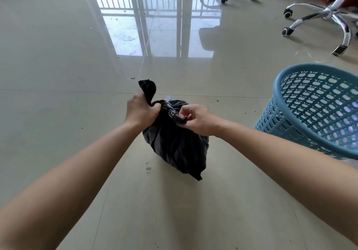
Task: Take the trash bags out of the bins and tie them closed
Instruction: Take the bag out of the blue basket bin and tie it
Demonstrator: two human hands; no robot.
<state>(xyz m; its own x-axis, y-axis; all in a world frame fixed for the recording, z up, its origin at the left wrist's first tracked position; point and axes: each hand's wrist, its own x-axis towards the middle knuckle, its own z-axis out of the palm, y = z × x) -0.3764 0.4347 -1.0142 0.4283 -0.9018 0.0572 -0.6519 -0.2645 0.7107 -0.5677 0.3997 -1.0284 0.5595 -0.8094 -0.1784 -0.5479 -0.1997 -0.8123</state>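
A full black trash bag (175,149) rests on the tiled floor in the middle of the head view, outside its bin. My left hand (140,110) is clenched around one twisted end of the bag's mouth, and the tip of that end sticks up above my fist. My right hand (195,120) pinches the other twisted end just right of it, fingers curled around the black plastic. The blue perforated plastic bin (313,110) stands to the right with no bag visible in it.
Two office chairs with chrome wheeled bases (329,15) stand at the back right. Glossy beige floor tiles (58,75) reflect a bright window and railing ahead. Small crumbs of dirt (148,167) lie on the floor left of the bag.
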